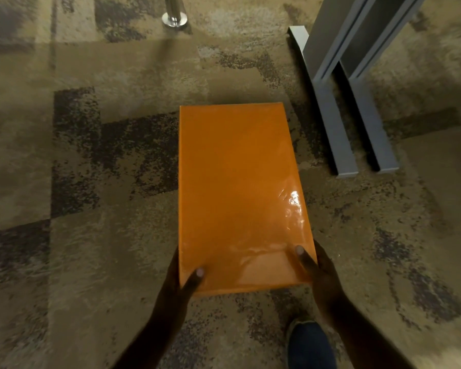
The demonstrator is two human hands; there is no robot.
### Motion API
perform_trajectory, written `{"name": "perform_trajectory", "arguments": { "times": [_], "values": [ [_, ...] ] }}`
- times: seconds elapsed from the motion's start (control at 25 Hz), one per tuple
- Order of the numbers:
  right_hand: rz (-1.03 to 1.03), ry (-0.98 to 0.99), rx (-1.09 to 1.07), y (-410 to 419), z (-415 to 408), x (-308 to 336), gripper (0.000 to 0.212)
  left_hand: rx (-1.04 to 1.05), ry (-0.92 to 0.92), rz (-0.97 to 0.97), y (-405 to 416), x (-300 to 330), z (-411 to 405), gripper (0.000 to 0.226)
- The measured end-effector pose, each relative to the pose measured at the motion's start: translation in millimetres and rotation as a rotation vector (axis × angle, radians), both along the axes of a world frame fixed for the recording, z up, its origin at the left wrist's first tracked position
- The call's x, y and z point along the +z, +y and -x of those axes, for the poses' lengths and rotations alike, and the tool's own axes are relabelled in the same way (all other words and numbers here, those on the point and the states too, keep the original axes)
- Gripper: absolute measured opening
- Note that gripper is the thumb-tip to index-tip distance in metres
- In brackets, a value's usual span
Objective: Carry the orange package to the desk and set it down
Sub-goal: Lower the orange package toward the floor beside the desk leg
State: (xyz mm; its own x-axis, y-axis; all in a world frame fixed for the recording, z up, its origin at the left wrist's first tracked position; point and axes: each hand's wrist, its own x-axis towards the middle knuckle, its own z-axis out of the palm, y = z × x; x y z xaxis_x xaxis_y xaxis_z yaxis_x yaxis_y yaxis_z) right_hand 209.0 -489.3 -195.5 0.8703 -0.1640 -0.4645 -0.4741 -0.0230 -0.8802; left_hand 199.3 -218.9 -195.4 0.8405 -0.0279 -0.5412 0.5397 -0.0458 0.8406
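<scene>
An orange package [237, 187], flat, rectangular and wrapped in glossy film, is held out level in front of me above the carpet. My left hand [183, 280] grips its near left corner with the thumb on top. My right hand [314, 267] grips the near right corner the same way. Its far end points away from me, toward the grey desk legs [338, 134] at the upper right. The desk top is out of view.
Patterned brown and dark carpet [91, 182] covers the floor. A chrome pole with a round base [175, 18] stands at the top centre. Grey metal desk feet [381, 145] run along the floor at right. My shoe and trouser leg [309, 342] show at the bottom.
</scene>
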Motion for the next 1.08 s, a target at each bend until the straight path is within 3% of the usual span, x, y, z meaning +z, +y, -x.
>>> {"name": "perform_trajectory", "arguments": {
  "times": [0.2,0.4,0.56,0.72,0.96,1.08],
  "values": [
    [-0.023,0.024,-0.057,1,3,-7,0.067,0.097,0.102,0.109,-5,-2,-2,0.070],
    [0.023,0.011,-0.007,-4,-2,-3,0.069,0.137,0.157,0.139,-8,1,-4,0.076],
    [0.022,-0.012,-0.003,-7,-17,4,0.048,0.173,0.159,0.152,-7,2,-11,0.076],
    [0.010,-0.033,-0.001,-13,-39,14,0.043,0.161,0.116,0.150,-13,6,-28,0.069],
    [-0.040,-0.030,-0.030,-38,-95,22,0.074,0.146,-0.006,0.153,-38,10,-83,0.066],
    [-0.030,-0.040,-0.010,-52,-120,27,0.077,0.132,-0.042,0.148,-50,9,-108,0.061]
  ]
}}
